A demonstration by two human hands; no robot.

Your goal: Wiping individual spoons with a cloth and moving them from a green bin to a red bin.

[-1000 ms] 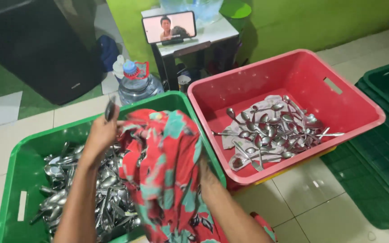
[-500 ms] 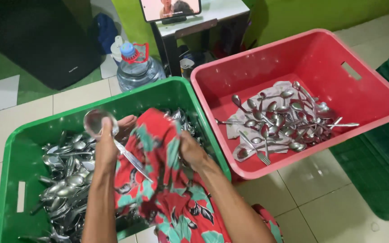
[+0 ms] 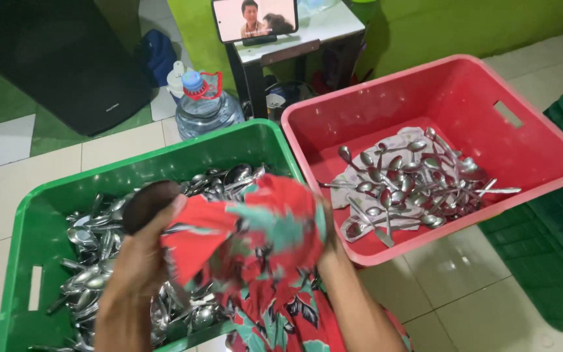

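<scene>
My left hand [image 3: 139,257] grips a metal spoon [image 3: 146,203] above the green crate [image 3: 164,163]; the spoon's bowl shows dark and blurred. A red floral cloth [image 3: 262,221] is wrapped over the spoon's handle. My right hand [image 3: 326,242] holds that cloth from the right and is mostly hidden behind it. The green crate is filled with several wet spoons [image 3: 92,261]. To the right, the red crate [image 3: 425,72] holds a pile of spoons and forks [image 3: 412,182] on a pale cloth.
A large water bottle [image 3: 203,107] stands behind the green crate. A phone [image 3: 254,18] plays a video on a small table [image 3: 307,39]. There is a black box [image 3: 60,58] at the back left and a dark green crate [image 3: 555,261] at the right, on a tiled floor.
The spoon in my left hand has swung down and its handle has gone into the cloth. My right hand has pulled the cloth up over it.
</scene>
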